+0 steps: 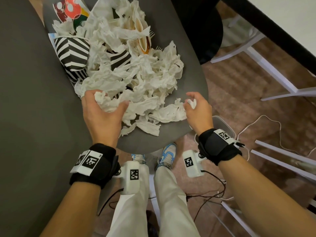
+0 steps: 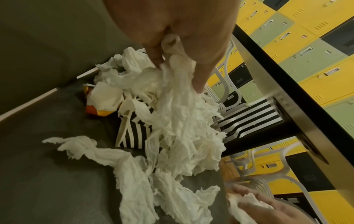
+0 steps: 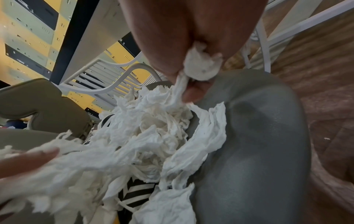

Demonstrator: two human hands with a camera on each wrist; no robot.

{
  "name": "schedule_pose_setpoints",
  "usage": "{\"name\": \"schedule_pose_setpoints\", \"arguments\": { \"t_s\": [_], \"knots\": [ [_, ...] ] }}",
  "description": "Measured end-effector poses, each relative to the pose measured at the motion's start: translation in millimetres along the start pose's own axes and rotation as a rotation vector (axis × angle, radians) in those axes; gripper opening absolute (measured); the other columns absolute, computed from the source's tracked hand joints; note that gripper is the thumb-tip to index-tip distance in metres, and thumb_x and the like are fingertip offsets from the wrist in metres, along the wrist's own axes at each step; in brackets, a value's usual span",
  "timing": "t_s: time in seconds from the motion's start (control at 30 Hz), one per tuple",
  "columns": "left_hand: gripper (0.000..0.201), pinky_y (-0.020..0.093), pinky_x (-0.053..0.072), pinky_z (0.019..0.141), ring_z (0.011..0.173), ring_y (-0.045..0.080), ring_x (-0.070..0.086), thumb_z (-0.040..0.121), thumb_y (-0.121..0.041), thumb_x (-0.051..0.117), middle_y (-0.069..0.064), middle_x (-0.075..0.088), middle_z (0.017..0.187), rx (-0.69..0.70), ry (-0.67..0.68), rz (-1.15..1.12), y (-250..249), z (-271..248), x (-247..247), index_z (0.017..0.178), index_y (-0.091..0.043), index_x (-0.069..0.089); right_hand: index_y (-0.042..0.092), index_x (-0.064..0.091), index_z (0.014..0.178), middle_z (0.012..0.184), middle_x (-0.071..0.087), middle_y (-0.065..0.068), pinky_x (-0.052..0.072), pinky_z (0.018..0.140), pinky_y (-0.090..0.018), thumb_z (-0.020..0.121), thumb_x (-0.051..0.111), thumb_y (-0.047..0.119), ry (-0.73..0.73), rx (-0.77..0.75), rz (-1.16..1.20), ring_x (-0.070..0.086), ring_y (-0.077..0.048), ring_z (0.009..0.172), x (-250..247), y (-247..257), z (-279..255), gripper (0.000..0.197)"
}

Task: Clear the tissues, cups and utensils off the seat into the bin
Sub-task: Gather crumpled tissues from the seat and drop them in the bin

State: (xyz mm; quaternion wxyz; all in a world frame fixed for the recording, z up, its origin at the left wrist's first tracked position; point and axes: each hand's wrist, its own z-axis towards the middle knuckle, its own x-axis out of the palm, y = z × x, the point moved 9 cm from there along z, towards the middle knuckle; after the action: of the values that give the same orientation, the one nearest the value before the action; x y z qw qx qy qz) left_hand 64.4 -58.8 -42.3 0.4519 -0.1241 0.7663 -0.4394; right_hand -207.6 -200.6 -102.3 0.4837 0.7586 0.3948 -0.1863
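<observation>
A heap of crumpled white tissues [image 1: 136,71] covers the dark grey seat [image 1: 193,79]. Among them lie black-and-white striped cups [image 1: 71,52], a colourful cartoon cup [image 1: 70,10], a crushed cream cup [image 1: 142,40] and pale plastic forks [image 1: 152,34]. My left hand [image 1: 102,108] grips a bunch of tissues [image 2: 180,84] at the heap's near left side. At the near right edge my right hand [image 1: 196,106] pinches a wad of tissue [image 3: 201,68], from which a tissue strand trails back into the heap. The bin's pale rim [image 1: 222,124] shows just below my right hand, beside the seat.
A dark backrest [image 1: 25,82] fills the left side. White chair legs [image 1: 266,65] and a dark tabletop edge [image 1: 273,28] stand at the right over a brown carpet. Cables [image 1: 256,124] trail on the floor. My legs and blue-white shoes [image 1: 167,154] are below the seat's front.
</observation>
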Motion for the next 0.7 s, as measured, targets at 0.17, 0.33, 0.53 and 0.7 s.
{"name": "schedule_pose_setpoints", "arguments": {
  "t_s": [0.17,0.33,0.53,0.7],
  "knots": [
    [0.03,0.031,0.048,0.089,0.099,0.021,0.058,0.077,-0.018,0.072,0.007,0.06,0.106,0.025,0.03,0.035,0.0,-2.8,3.2,0.102,-0.01,0.056,0.021,0.055,0.128,0.089,0.07,-0.005,0.05,0.045,-0.027,0.1,0.045,0.026,0.067,0.075,0.127,0.065,-0.026,0.052,7.6,-4.2,-8.1,0.03],
    [0.027,0.029,0.048,0.088,0.099,0.018,0.061,0.093,-0.027,0.055,0.0,0.065,0.106,-0.038,-0.027,0.03,4.3,-2.5,-0.4,0.116,-0.013,0.055,0.021,0.067,0.092,0.079,0.07,-0.005,0.051,0.075,-0.037,0.094,0.048,0.046,0.031,-0.028,-0.001,0.063,-0.025,0.08,3.8,0.7,-9.2,0.031],
    [0.036,0.023,0.044,0.064,0.069,0.01,0.061,0.1,-0.037,0.045,0.003,0.06,0.08,-0.095,-0.026,0.008,-1.2,-6.3,-4.0,0.118,-0.006,0.049,0.02,0.061,0.083,0.073,0.067,-0.007,0.041,0.059,-0.029,0.081,0.071,0.037,0.055,-0.014,-0.027,0.058,-0.021,0.064,3.7,-4.6,-20.1,0.02],
    [0.013,0.025,0.051,0.045,0.047,0.008,0.056,0.097,-0.017,0.052,0.006,0.062,0.089,-0.143,0.089,-0.112,5.3,-9.1,10.9,0.106,-0.027,0.052,0.018,0.066,0.099,0.068,0.068,-0.005,0.046,0.055,-0.009,0.09,0.061,0.037,0.08,0.026,0.048,0.059,-0.013,0.049,5.2,-7.3,-24.5,0.022]
  ]
}}
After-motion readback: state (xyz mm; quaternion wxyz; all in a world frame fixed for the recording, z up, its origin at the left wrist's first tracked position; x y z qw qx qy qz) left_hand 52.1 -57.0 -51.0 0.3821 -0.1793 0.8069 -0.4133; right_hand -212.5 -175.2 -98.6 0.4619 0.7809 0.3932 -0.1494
